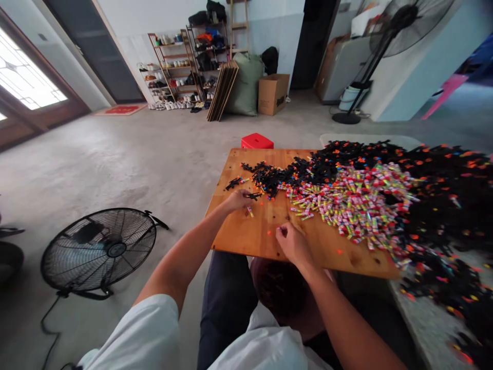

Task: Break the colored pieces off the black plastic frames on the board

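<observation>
Now the left hand [239,199] pinches a small black piece [254,196] on the wooden worktop [246,234], beside the black heap [269,177]. Nearer, the right hand [292,242] rests curled; its grip I cannot tell. Coloured tubes [354,203] lie just beyond.

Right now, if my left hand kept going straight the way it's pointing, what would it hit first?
The left hand points up the wooden board. It would probably first meet the small black pieces just beyond its fingertips, before the colourful pile. Depth is hard to judge here.
</observation>
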{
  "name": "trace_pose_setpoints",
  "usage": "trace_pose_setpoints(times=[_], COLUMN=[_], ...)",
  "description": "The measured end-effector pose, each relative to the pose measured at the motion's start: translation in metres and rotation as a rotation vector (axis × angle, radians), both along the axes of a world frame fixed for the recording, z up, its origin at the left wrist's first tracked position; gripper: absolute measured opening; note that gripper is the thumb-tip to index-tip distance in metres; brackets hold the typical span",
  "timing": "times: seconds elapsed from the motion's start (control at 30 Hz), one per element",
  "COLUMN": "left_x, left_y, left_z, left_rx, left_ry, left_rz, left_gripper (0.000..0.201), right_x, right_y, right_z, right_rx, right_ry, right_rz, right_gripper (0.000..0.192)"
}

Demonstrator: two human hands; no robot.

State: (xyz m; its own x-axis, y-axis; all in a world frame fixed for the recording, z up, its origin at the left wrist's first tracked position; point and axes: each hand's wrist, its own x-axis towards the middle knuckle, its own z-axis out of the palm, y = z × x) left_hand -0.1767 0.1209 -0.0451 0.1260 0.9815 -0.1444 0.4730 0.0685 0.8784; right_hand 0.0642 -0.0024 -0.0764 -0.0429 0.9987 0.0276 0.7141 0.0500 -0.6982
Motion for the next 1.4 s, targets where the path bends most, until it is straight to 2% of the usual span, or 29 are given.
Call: trace_pose_setpoints(times=[0.07, 0.13, 0.23, 0.3, 0.4, 0.5, 0.7, 0.8, 0.93, 1.17, 1.4], left_x=[0.013, 0.031, 0.062, 0.082, 0.107, 0.123, 0.132, 0.133, 0.134, 0.135, 0.138], left_y=[-0.014, -0.027, -0.048, -0.060, -0.075, -0.087, -0.102, -0.105, -0.107, -0.111, -0.110], left_z=[0.003, 0.006, 0.009, 0.011, 0.016, 0.026, 0.052, 0.055, 0.052, 0.058, 0.052], left_rx=[-0.049, -0.153, -0.301, -0.269, -0.099, 0.028, 0.037, 0.008, 0.001, -0.090, -0.021], left_ry=[-0.203, -0.517, -0.965, -1.055, -1.059, -0.981, -0.861, -0.844, -0.839, -0.869, -0.852], left_rz=[0.023, 0.049, 0.092, 0.125, 0.239, 0.362, 0.449, 0.449, 0.407, 0.391, 0.390], left_gripper=[0.012, 0.014, 0.019, 0.021, 0.021, 0.019, 0.019, 0.022, 0.025, 0.028, 0.025], right_x=[0.002, 0.000, -0.006, -0.009, -0.012, -0.014, -0.022, -0.027, -0.029, -0.029, -0.030], right_y=[-0.004, -0.009, -0.016, -0.019, -0.024, -0.029, -0.037, -0.038, -0.038, -0.041, -0.042], right_z=[0.002, 0.009, 0.024, 0.034, 0.044, 0.046, 0.042, 0.042, 0.044, 0.053, 0.052], right_rx=[-0.027, -0.077, -0.085, -0.058, -0.049, -0.061, 0.014, 0.003, -0.016, -0.095, -0.019], right_ry=[0.340, 0.593, 0.763, 0.828, 0.909, 0.960, 1.029, 1.065, 1.140, 1.284, 1.221], right_rz=[-0.005, 0.021, 0.022, -0.001, -0.012, 0.002, -0.093, -0.121, -0.157, -0.118, -0.203], right_gripper=[0.025, 0.036, 0.043, 0.044, 0.041, 0.040, 0.040, 0.039, 0.035, 0.032, 0.033])
